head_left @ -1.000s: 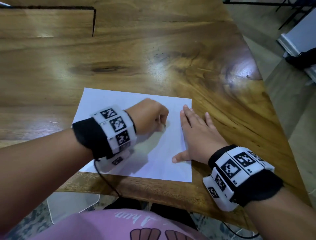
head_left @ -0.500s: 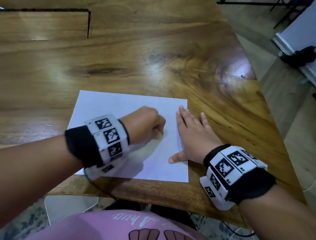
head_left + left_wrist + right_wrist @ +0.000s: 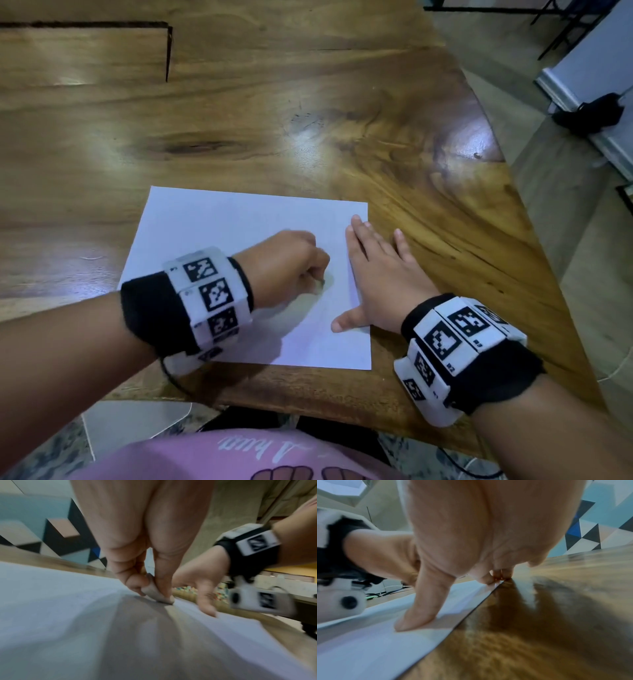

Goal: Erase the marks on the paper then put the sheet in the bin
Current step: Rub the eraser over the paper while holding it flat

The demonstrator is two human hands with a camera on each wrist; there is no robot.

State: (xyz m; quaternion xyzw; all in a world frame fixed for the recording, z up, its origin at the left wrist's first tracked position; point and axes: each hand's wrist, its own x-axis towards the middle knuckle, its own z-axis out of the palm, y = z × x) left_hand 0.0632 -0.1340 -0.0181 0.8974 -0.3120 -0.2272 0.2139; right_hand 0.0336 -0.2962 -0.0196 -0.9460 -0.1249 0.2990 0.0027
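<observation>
A white sheet of paper (image 3: 219, 226) lies flat near the front edge of the wooden table (image 3: 308, 102). My left hand (image 3: 291, 267) is curled over the middle of the sheet and pinches a small grey eraser (image 3: 154, 593) between thumb and fingers, its lower end touching the paper (image 3: 51, 601). My right hand (image 3: 380, 270) lies flat with fingers straight on the sheet's right edge, half on paper, half on wood. In the right wrist view its thumb (image 3: 419, 612) presses the paper (image 3: 368, 642). No marks show clearly on the sheet.
The table's right edge (image 3: 534, 212) drops to a tiled floor. A black object (image 3: 592, 113) lies on the floor by a white wall base at the far right. A dark seam (image 3: 168, 51) crosses the tabletop at the back left. No bin is in view.
My left hand with the eraser has shifted slightly on the sheet, back and forth near its middle. The right hand has stayed flat on the right edge.
</observation>
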